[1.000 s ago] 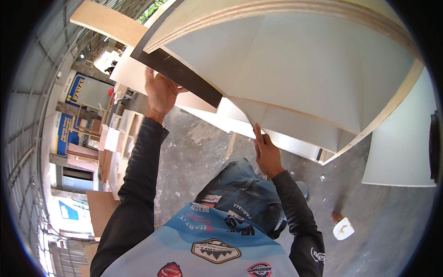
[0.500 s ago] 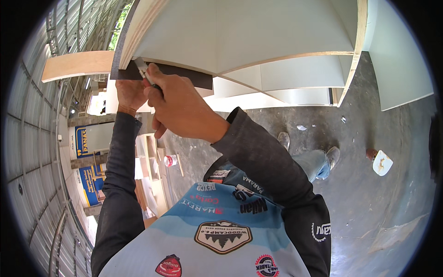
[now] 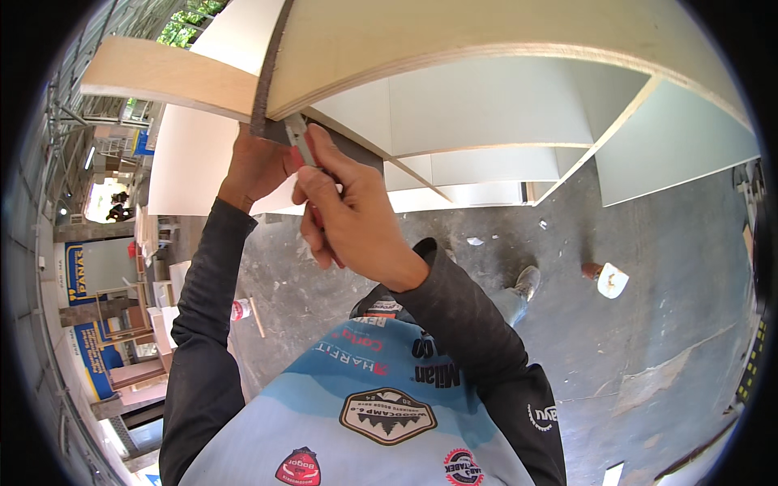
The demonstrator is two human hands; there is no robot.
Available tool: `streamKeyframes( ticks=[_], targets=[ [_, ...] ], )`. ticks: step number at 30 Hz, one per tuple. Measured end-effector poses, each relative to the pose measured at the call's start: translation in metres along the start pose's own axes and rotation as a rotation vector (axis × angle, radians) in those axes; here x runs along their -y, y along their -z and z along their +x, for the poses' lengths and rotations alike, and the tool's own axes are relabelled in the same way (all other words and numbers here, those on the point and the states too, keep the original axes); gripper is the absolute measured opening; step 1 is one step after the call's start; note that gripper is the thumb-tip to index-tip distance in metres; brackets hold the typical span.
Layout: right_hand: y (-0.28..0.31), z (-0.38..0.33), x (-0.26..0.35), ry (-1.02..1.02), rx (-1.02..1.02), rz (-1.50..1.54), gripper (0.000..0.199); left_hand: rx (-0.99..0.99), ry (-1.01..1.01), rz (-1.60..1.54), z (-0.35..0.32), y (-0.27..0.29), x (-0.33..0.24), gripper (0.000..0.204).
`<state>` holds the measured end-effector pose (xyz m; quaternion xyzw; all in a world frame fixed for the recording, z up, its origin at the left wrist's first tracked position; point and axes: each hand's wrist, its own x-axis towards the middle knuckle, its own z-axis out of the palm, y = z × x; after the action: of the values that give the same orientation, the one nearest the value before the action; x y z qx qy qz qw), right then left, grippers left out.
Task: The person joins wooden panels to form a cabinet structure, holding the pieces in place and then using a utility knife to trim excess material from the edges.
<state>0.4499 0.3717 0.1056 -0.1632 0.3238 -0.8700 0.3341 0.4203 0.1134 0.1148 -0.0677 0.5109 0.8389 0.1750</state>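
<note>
My right hand (image 3: 361, 219) is closed around a snap-off utility knife (image 3: 303, 147) with red on its handle. The knife's metal end meets the lower corner of a pale plywood cabinet (image 3: 454, 61), where a dark laminate strip (image 3: 264, 77) runs along the edge. More dark sheet shows behind the knife, under the cabinet's rim. My left hand (image 3: 255, 170) is raised just left of the knife, its fingers bent against the strip's lower end and its thumb toward the knife. Some of its fingertips are hidden by the strip.
A wooden board (image 3: 170, 77) juts out to the left of the cabinet. White panels (image 3: 681, 154) stand at the right. On the concrete floor lie a white scrap piece (image 3: 613, 280) and a red-and-white can (image 3: 241, 309). Another person's shoe (image 3: 527, 282) shows beneath the cabinet.
The view has shifted, and the cabinet's near side fills more of it. Both hands appear farther right. The knife stays at the strip's corner, with my right hand tilted more upright.
</note>
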Motion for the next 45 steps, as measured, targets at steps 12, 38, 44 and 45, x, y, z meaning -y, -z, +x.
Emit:
streamKeyframes(
  ticks=[12, 38, 44, 45],
  targets=[
    [0.003, 0.001, 0.021, -0.075, -0.026, -0.100, 0.051, -0.118, 0.013, 0.344, 0.008, -0.029, 0.001, 0.079],
    [-0.024, -0.017, 0.021, -0.008, -0.137, -0.340, 0.052, -0.066, 0.024, 0.342, 0.010, -0.023, 0.004, 0.083],
    [-0.025, -0.023, 0.018, 0.007, -0.132, -0.408, 0.052, -0.014, 0.019, 0.213, 0.008, -0.029, 0.005, 0.055],
    [-0.026, -0.023, 0.016, 0.017, -0.133, -0.417, 0.052, 0.112, 0.042, 0.063, 0.009, -0.019, 0.007, 0.066]
  ],
)
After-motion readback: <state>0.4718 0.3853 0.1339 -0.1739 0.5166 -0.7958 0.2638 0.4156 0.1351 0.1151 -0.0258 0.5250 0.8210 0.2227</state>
